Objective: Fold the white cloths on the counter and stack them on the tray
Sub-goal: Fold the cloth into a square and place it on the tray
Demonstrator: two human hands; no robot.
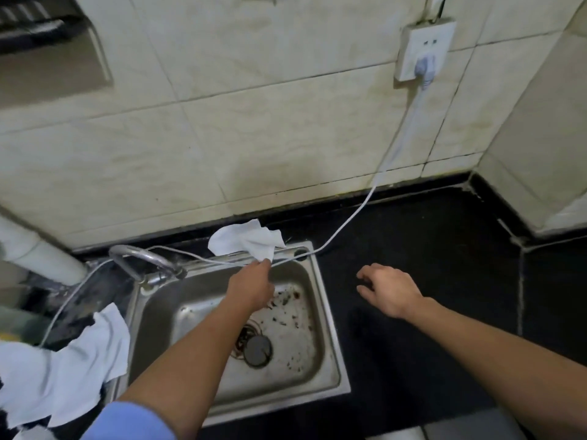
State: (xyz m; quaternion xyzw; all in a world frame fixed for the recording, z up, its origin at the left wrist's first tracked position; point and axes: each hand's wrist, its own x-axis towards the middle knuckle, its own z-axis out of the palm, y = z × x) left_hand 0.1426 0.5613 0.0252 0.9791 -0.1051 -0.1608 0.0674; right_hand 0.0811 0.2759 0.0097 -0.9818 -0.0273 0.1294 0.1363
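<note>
A crumpled white cloth [244, 240] lies on the back rim of the steel sink [330, 328], against the wall. My left hand [252, 289] reaches across the basin and pinches the cloth's lower corner. My right hand [389, 289] hovers over the black counter [428, 249] to the right of the sink, fingers spread, holding nothing. More white cloths [60, 373] lie in a loose heap at the lower left, draped over the sink's left edge. No tray is in view.
A white power cable [349, 222] runs from a wall socket [424, 50] down across the counter and over the sink's back rim, just beneath the held cloth. A curved tap [139, 258] stands at the sink's back left. Debris lies in the basin around the drain [257, 350].
</note>
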